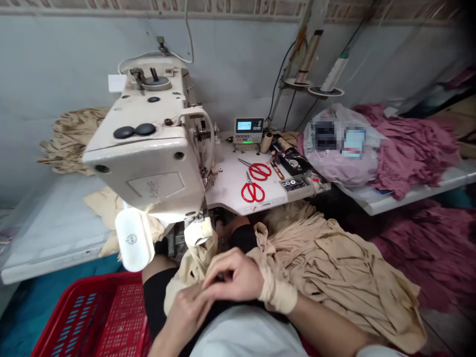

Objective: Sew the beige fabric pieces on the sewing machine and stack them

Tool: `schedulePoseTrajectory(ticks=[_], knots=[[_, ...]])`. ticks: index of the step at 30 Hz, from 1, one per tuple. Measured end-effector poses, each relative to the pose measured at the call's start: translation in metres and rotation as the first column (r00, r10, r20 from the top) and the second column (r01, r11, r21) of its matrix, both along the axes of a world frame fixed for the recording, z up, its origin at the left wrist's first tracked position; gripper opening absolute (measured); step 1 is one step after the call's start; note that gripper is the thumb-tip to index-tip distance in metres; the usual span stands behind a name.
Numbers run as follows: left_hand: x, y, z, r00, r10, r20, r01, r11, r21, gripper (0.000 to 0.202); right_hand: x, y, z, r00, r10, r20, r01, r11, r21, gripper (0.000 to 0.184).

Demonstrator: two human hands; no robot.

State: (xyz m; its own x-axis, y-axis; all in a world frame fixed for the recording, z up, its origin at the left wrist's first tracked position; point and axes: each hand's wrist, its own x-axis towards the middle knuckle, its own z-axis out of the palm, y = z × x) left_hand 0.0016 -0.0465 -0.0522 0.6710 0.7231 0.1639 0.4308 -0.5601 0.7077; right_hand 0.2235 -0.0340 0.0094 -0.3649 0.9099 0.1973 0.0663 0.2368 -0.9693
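My two hands meet over my lap, just below the sewing machine's needle area. My right hand (pixel 240 275) is closed, its thumb and fingers curled inward to touch the left. My left hand (pixel 189 303) is closed too, its fingertips partly covered by the right; whatever is between them is hidden. A beige cloth (pixel 191 263) hangs from the white sewing machine (pixel 145 158) behind and beside my left hand. Around my right wrist lies a beige fabric band (pixel 278 293). A big heap of beige garments (pixel 327 263) spreads to the right of my right arm.
Two red-handled scissors (pixel 253 192) lie on the machine table (pixel 230 196), beside small snips (pixel 277 170) and a parts tray (pixel 297 186). A control panel (pixel 248 133) stands behind them. A red basket (pixel 92 317) is at lower left. Pink garments (pixel 416 148) are piled at right.
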Motion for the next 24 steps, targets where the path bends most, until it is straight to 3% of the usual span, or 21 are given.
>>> schedulePoseTrajectory(ticks=[3,7,9,12,17,19,21,23,24], knots=[[0.011,-0.003,-0.001,0.998,0.038,0.047,-0.033,0.994,-0.105,0.019,-0.023,0.001,-0.005,0.968,0.123,0.218,-0.165,0.968,0.189,0.033],[-0.009,0.023,0.012,0.987,0.104,0.122,-0.059,0.943,-0.328,0.017,-0.022,0.007,-0.018,0.866,-0.03,0.5,-0.066,0.983,0.174,0.036],[-0.029,0.041,0.017,0.986,0.107,0.129,-0.044,0.907,-0.418,0.027,-0.014,0.007,-0.017,0.888,-0.041,0.459,-0.002,0.996,0.092,0.039],[-0.059,0.062,0.021,0.971,0.11,0.211,0.021,0.844,-0.536,0.041,0.002,0.005,0.0,0.98,0.007,0.198,0.005,0.998,-0.059,0.042],[-0.089,0.078,0.028,0.938,0.102,0.331,0.147,0.75,-0.645,0.045,0.039,0.013,0.03,0.989,-0.143,-0.041,0.138,0.985,-0.106,0.036],[-0.093,0.08,0.034,0.957,0.071,0.282,0.143,0.731,-0.668,0.041,0.058,0.022,0.026,0.959,-0.253,-0.13,0.237,0.963,-0.131,0.039],[-0.094,0.081,0.039,0.962,0.078,0.262,0.14,0.685,-0.715,0.038,0.076,0.034,0.011,0.874,-0.45,-0.18,0.422,0.89,-0.174,0.044],[-0.091,0.079,0.047,0.936,0.12,0.33,0.183,0.634,-0.751,0.04,0.084,0.048,-0.011,0.775,-0.623,-0.107,0.596,0.777,-0.202,0.045],[-0.087,0.078,0.052,0.918,0.134,0.374,0.212,0.63,-0.747,0.041,0.083,0.054,-0.022,0.769,-0.639,-0.022,0.623,0.757,-0.195,0.043]])
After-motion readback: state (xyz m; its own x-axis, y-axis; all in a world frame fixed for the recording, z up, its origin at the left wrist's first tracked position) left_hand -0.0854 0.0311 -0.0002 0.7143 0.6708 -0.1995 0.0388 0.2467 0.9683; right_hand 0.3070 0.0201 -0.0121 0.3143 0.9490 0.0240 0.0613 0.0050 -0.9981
